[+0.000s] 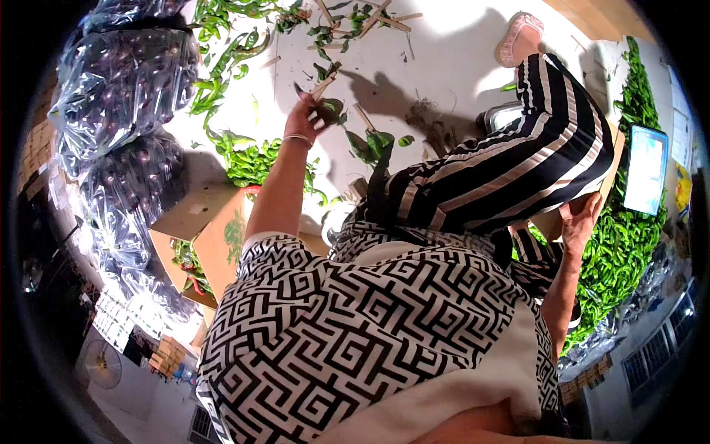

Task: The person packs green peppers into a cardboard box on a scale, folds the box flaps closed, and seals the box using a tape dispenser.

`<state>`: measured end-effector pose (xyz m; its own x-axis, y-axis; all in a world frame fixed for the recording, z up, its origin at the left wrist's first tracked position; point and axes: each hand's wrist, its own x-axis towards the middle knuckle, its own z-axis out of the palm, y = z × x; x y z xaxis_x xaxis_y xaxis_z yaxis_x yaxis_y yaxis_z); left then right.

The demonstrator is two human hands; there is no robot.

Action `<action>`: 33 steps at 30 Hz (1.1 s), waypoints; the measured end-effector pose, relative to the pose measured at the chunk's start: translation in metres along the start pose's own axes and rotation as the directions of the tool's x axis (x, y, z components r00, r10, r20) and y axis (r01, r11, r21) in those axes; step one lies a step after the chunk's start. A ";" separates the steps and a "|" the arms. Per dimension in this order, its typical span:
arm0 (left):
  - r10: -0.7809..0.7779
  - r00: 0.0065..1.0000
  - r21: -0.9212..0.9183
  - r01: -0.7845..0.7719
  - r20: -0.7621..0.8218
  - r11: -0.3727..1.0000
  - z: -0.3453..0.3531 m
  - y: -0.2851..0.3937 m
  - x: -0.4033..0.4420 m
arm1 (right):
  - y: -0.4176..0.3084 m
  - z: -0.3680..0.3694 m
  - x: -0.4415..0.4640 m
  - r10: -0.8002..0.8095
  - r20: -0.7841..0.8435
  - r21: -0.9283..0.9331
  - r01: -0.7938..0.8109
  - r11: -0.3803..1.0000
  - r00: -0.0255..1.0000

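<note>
My left hand (303, 120) is raised over the white floor, its fingers curled. A dark pointed tip shows beyond the thumb, and a dark green leafy piece (330, 111) lies against or just behind the fingers; what the hand grips is unclear. Just past the fingertips is a pale stick-like scrap (323, 87). Other dark leaves (372, 145) lie to the right of this hand. My right hand (580, 218) is beside the bent, striped trouser leg (503, 155), near the large pile of green chili peppers (621, 251). Its fingers are partly hidden, so its grip is unclear.
Clear plastic bags of dark round produce (126, 89) are stacked at left, beside a cardboard box (200, 229) with peppers inside. Loose green chilies (255, 159) and stem scraps (370, 22) litter the floor. A lit phone-like screen (646, 170) stands at right.
</note>
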<state>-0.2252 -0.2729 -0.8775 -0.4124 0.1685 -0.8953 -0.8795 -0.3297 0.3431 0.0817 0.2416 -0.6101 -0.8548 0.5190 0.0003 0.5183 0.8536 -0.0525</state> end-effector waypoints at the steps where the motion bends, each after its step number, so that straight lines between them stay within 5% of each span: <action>1: 0.082 0.989 -0.213 -0.055 0.120 0.975 -0.017 -0.006 0.025 | -0.002 -0.002 0.001 0.008 0.003 0.024 -0.008 1.000 1.000; 3: 0.403 0.908 -0.249 -0.418 -0.111 0.873 0.005 -0.013 0.001 | -0.009 -0.007 0.001 0.033 0.023 0.039 -0.034 0.999 0.999; 4: 0.264 0.962 -0.222 -0.272 -0.067 0.936 -0.024 -0.033 0.022 | -0.008 -0.007 0.001 0.026 0.026 0.036 -0.027 0.999 0.999; 5: 0.075 0.967 -0.083 -0.098 -0.245 0.992 -0.066 -0.074 0.070 | -0.009 -0.005 0.002 0.018 0.026 0.038 -0.019 0.999 1.000; 7: 0.030 0.960 0.112 0.002 -0.279 0.994 -0.096 -0.175 0.074 | -0.018 -0.013 0.002 0.016 0.025 0.051 -0.017 0.999 1.000; 10: -0.338 0.927 0.697 0.350 -0.162 0.626 -0.073 -0.240 0.070 | -0.023 -0.011 0.004 0.098 0.023 0.092 -0.100 0.991 0.995; 11: -0.468 0.870 0.840 0.366 -0.156 0.400 -0.066 -0.259 0.071 | -0.014 -0.008 0.001 0.123 0.053 0.098 -0.128 0.987 0.991; 12: -0.493 0.857 0.852 0.365 -0.149 0.376 -0.050 -0.265 0.076 | -0.015 -0.008 0.000 0.142 0.072 0.116 -0.150 0.982 0.987; 14: -0.441 0.880 0.638 0.444 -0.177 0.629 -0.019 -0.270 0.085 | -0.012 -0.012 0.002 0.130 0.086 0.047 -0.135 0.990 0.988; 16: -0.338 0.913 0.103 0.368 -0.229 0.924 0.001 -0.268 0.082 | -0.003 -0.011 0.003 0.087 0.097 -0.066 -0.081 0.995 0.991; 18: -0.246 0.927 -0.282 0.165 -0.282 0.945 0.018 -0.252 0.081 | -0.002 -0.010 0.002 0.077 0.076 -0.083 -0.070 0.994 0.994; 20: -0.135 0.950 -0.471 -0.015 -0.283 0.882 0.018 -0.231 0.087 | -0.008 -0.010 0.003 0.070 0.053 -0.020 -0.069 0.997 0.996; 23: 0.170 0.985 -0.430 -0.161 -0.017 0.889 -0.040 -0.200 0.146 | -0.001 -0.003 -0.004 0.108 0.021 0.069 -0.110 0.992 0.994; 25: 0.306 0.927 -0.347 -0.365 -0.216 0.864 -0.055 -0.144 0.107 | -0.009 -0.010 0.000 0.109 0.040 0.026 -0.110 0.994 0.993; 26: 0.324 0.791 0.148 -0.290 -0.519 0.946 -0.047 -0.108 0.052 | 0.007 -0.004 -0.003 0.082 0.052 -0.052 -0.079 0.996 0.995; 27: 0.457 0.544 0.547 0.003 -0.703 0.837 -0.047 -0.081 -0.005 | 0.013 -0.002 0.000 0.083 0.040 -0.037 -0.082 0.996 0.996; 28: 0.501 0.377 0.580 0.132 -0.779 0.804 -0.072 -0.079 -0.032 | 0.013 0.000 0.002 0.085 0.032 -0.019 -0.084 0.996 0.996; 30: 0.360 0.309 0.385 0.024 -0.880 0.923 -0.151 -0.104 -0.061 | 0.011 0.001 0.000 0.087 0.040 0.009 -0.087 0.996 0.995; 33: 0.060 0.521 -0.020 -0.147 -0.851 0.989 -0.216 -0.142 -0.077 | 0.018 0.002 -0.001 0.086 0.052 0.033 -0.088 0.996 0.995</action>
<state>-0.0173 -0.4402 -0.9189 -0.0657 -0.7228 -0.6879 -0.8046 -0.3694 0.4650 0.0919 0.2557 -0.6131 -0.8074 0.5873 -0.0566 0.5900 0.8029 -0.0854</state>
